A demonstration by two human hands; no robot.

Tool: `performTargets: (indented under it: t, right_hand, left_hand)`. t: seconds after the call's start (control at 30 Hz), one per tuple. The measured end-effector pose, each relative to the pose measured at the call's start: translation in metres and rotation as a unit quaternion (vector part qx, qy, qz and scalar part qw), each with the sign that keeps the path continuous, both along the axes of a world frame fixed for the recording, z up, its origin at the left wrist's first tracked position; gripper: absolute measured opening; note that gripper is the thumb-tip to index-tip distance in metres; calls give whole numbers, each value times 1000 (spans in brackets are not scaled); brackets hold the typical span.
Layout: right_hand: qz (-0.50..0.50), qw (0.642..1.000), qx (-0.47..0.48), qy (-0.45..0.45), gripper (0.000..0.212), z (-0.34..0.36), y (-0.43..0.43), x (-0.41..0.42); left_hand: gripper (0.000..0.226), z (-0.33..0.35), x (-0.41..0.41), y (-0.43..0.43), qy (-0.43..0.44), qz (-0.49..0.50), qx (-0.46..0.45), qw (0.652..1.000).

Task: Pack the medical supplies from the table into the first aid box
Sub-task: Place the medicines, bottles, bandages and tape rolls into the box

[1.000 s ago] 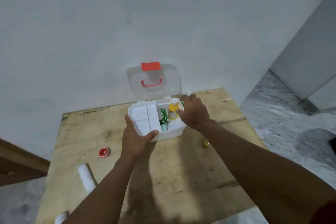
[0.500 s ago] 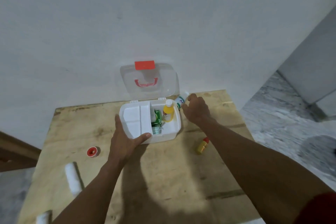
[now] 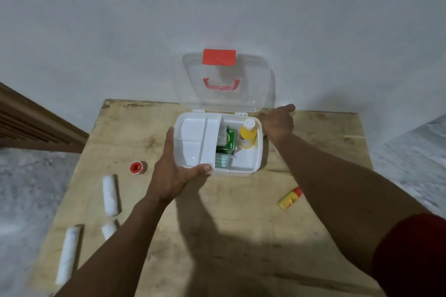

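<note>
Steadying the box (image 3: 243, 171) so it won't slide, the left hand (image 3: 173, 173) grips its front-left corner, thumb over the rim. The right hand (image 3: 277, 123) reaches just beside the far right corner; whether it holds anything I cannot tell. Gauze rolls (image 3: 110, 195), tape (image 3: 136, 167) and a small tube (image 3: 289, 199) lie unpacked on the table (image 3: 229, 236).

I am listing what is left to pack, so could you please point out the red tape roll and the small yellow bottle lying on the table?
red tape roll (image 3: 136, 167), head view, on its red face.
small yellow bottle (image 3: 287, 200), head view, on its yellow body.
</note>
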State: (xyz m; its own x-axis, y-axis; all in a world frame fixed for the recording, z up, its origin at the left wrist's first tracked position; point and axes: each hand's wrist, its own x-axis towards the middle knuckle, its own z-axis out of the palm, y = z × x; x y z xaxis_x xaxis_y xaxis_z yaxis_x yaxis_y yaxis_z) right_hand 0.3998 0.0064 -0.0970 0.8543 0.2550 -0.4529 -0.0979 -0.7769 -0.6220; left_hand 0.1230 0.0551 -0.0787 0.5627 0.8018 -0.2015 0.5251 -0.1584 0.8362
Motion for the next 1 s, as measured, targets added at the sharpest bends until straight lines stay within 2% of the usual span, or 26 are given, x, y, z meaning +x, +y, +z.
performTargets:
  t: [0.13,0.27,0.33,0.4,0.5,0.63,0.87,1.0]
  right_hand:
    - [-19,999,29,20,71,5,-7,-1]
    - [1,1000,23,-19,74,13,-26,-8]
    - [-13,998,39,-46,81,22,-37,-13]
    - [-24,996,57,-62,85,34,-51,-20]
    - [-37,992,83,-82,78,55,-70,-38]
    - [-58,980,141,-130,68,76,-86,-70]
    - [14,956,195,-221,68,92,-94,-127]
    - [54,944,188,-267,67,82,-85,-142]
  left_hand:
    - [104,0,0,0,-15,-4,-4,1000]
    - [91,6,1,-5,-24,-12,2,1000]
    - [96,6,0,-6,-22,-17,4,1000]
    - [111,1,-2,-3,-20,-25,10,999]
    - [117,-5,-6,1,-30,-42,10,999]
    - [98,-8,-9,6,-78,-72,10,994]
    - [99,-13,-14,11,-122,-99,10,988]
    - [99,-13,-15,10,-138,-104,11,985]
